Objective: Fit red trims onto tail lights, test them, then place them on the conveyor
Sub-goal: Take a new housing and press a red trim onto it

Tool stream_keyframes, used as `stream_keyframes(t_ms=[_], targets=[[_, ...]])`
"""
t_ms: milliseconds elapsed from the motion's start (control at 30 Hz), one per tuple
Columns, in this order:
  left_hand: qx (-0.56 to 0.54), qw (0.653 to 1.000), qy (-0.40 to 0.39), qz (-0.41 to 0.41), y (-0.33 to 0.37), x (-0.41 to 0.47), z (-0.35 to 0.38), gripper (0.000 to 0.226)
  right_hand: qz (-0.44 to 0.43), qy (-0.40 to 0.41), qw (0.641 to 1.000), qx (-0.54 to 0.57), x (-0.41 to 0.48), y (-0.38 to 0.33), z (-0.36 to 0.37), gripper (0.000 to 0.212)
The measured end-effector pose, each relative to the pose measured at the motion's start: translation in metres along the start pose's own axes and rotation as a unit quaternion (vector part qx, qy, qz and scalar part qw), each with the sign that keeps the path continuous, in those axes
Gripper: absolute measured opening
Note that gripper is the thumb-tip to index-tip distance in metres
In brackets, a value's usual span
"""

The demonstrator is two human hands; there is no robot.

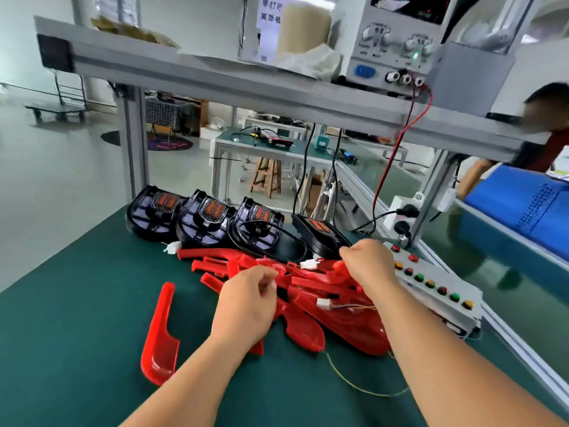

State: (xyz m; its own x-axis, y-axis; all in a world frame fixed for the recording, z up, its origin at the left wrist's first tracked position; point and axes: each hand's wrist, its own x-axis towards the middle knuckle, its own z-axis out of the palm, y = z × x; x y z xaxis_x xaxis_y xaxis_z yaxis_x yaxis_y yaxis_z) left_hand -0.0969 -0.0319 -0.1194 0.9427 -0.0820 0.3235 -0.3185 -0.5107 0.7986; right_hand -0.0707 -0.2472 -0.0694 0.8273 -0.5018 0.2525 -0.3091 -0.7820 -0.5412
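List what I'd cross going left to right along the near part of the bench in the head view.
Lone red trim → left hand → right hand → button box → conveyor belt.

Four tail lights stand in a row at the back of the bench. A pile of trims lies before them. One trim lies alone to the left, and a button box lies to the right.

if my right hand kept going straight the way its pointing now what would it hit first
Most likely the rightmost tail light, the black one lying just beyond the curled fingers of the right hand. Depth is unclear from one view, so the hand might pass above it.
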Motion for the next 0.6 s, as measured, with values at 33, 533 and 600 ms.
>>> stream_keyframes(t_ms=[33, 533, 600], targets=[[0.023, 1.0, 0.001, 0.015, 0.0, 0.0, 0.002, 0.022, 0.001, 0.0, 1.0, -0.009, 0.006, -0.001, 0.003, 0.044], [0.08, 0.994, -0.016, 0.076, -0.005, 0.003, 0.011, 0.024, 0.057, -0.147, 0.979, -0.128, 0.054, -0.024, 0.042, 0.094], [0.074, 0.994, -0.017, 0.08, -0.005, 0.003, 0.011, 0.023, 0.068, -0.134, 0.98, -0.13, 0.053, -0.024, 0.043, 0.089]])
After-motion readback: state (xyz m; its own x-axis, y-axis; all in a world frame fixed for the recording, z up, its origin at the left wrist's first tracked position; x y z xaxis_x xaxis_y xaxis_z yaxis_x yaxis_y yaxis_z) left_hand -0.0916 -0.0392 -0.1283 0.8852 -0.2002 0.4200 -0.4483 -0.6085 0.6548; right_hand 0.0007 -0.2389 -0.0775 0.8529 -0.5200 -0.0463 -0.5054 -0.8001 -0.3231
